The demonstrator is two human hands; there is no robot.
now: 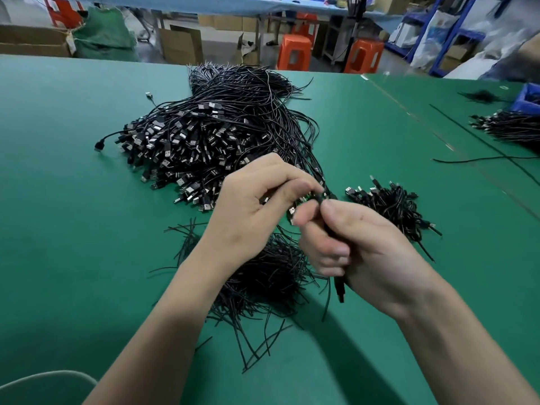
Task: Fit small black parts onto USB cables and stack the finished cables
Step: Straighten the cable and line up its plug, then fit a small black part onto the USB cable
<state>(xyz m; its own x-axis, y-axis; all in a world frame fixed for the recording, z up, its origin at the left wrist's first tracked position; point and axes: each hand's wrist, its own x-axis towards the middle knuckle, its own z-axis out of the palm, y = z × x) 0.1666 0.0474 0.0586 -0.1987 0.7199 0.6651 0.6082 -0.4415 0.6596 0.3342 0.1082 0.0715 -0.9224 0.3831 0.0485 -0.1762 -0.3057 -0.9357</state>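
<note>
1. Your bench (73, 229) is covered in a smooth, matte green mat, with a taped seam running diagonally towards its right edge.
2. Left of centre, reaching towards the far edge, lies the large pile of USB cables (204, 135). The cords are thin, glossy and black, and the rectangular plugs with bright metal shells are fanned towards you and the left edge.
3. Your left hand (251, 206) is raised over the near side of that pile, thumb and forefinger pinched on the tip of a black cable (340, 290). What sits at the tip is too blurred to tell.
4. Beneath your wrists is a bristly heap of cord ends (263, 282), straight and wiry, splayed towards the near edge.
5. Your right hand (359, 249) meets the left at the fingertips. Its fingers are curled round the same cable, whose moulded plug hangs below the palm.
6. Just right of your hands is a small tangled stack of cables (391, 206).
7. At the right edge, another cable bundle (511, 127) lies beside a blue plastic bin (529, 97).
</note>
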